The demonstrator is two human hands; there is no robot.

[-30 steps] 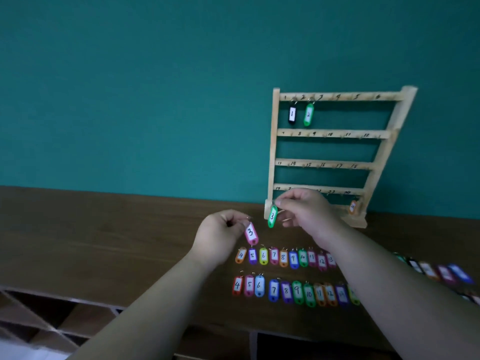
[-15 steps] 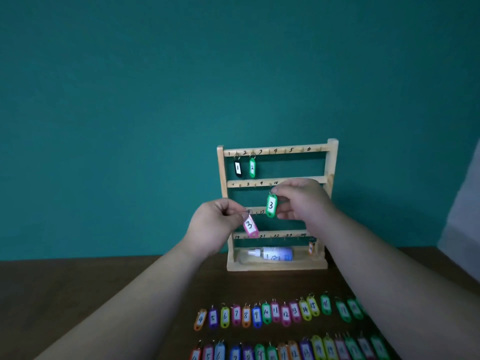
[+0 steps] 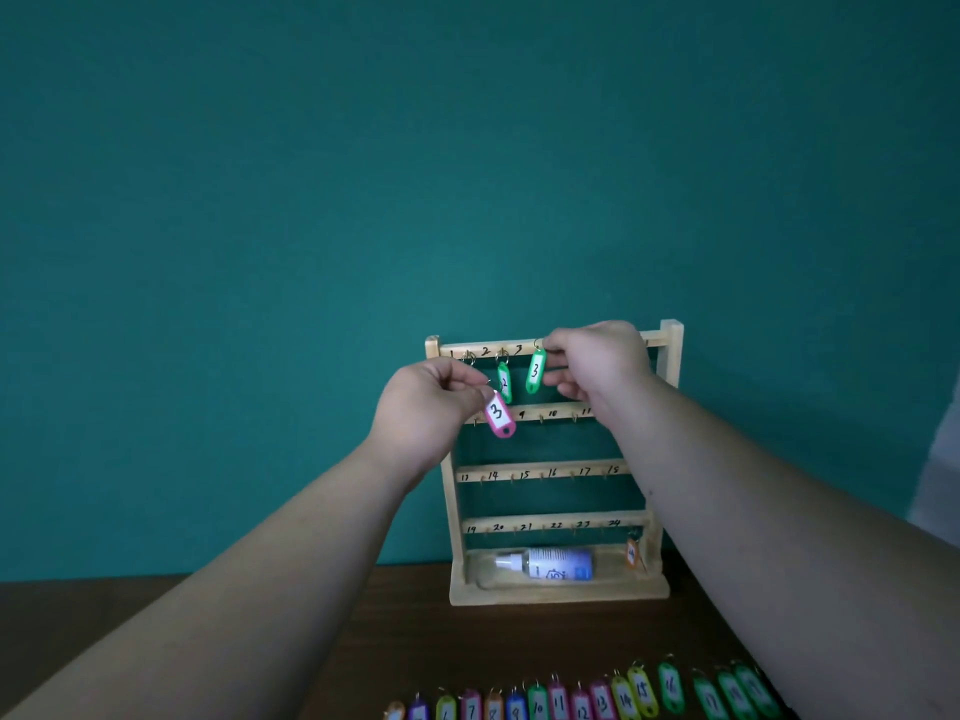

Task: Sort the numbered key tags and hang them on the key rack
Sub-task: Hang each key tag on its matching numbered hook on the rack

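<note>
Key rack (image 3: 558, 596): pale bare wood, matt, with handwritten ink numerals and small brass-coloured metal hooks (image 3: 541, 419). Green tag (image 3: 535, 371), pink tag (image 3: 500, 414) and row of tags (image 3: 597, 701): smooth glossy coloured plastic, white paper inserts, thin metal split rings (image 3: 502, 354). Table (image 3: 493, 641): dark wood, low sheen; wall (image 3: 260, 200): matt teal paint; bottle (image 3: 550, 564): clear plastic, printed paper label.

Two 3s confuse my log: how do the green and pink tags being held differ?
The green tag is up at the top rail, pinched by the right hand; the pink tag hangs lower, by the second rail, from the left hand. Green hangs nearly upright, pink tilts more. Both read 3.
</note>
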